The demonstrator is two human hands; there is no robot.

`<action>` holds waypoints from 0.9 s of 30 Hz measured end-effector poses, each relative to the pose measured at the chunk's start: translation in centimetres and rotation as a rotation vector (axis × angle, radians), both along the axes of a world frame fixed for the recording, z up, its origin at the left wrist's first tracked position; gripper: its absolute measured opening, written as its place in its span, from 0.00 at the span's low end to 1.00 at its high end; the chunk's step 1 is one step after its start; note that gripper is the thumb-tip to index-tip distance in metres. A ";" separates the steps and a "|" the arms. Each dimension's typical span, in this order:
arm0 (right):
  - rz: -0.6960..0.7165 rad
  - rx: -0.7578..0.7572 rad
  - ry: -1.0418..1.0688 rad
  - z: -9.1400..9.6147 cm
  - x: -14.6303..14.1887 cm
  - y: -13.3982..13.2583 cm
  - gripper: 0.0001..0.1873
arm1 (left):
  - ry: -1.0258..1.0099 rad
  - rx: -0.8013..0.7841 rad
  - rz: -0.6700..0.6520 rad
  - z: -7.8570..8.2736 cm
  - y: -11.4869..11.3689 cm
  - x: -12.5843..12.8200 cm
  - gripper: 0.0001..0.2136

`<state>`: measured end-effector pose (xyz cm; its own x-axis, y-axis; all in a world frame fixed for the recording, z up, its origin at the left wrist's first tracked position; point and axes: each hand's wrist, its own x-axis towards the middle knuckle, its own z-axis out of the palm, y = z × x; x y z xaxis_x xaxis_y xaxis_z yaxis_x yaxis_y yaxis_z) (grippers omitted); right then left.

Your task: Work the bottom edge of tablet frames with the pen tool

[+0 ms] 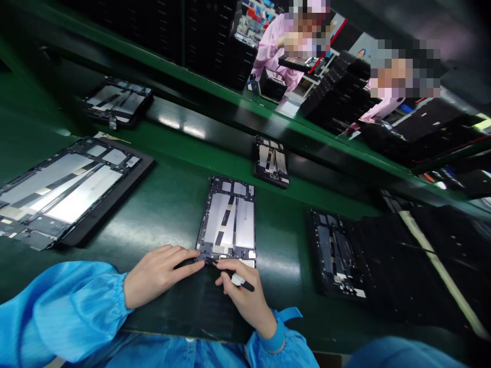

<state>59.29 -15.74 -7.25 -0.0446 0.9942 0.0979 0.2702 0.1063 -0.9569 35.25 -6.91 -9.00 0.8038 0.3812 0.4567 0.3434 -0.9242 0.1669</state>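
Head view: a worker in blue sleeves leans over an opened tablet (228, 225) lying on the green table (172, 199), just ahead of both hands. The left hand (161, 273) is released, fingers stretched flat, its fingertips (196, 254) touching the tablet's near left corner. The right hand (245, 299) is grasping a dark slim tool (248, 286) (a small white piece shows by the grip), with its tip at the tablet's near edge. Well to the left of the left hand sits a larger opened unit (72, 189) on a dark tray (115, 194). Right of the right hand lies a darker unit (335, 253). Beyond the hands, another small unit (271, 161) rests on the belt, and a person in pink (274, 53) works across the line
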 end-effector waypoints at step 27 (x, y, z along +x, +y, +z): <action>0.126 -0.203 -0.186 0.6 -1.7 -1.4 0.10 | 0.114 -0.056 -0.213 0.2 -4.9 -2.0 0.17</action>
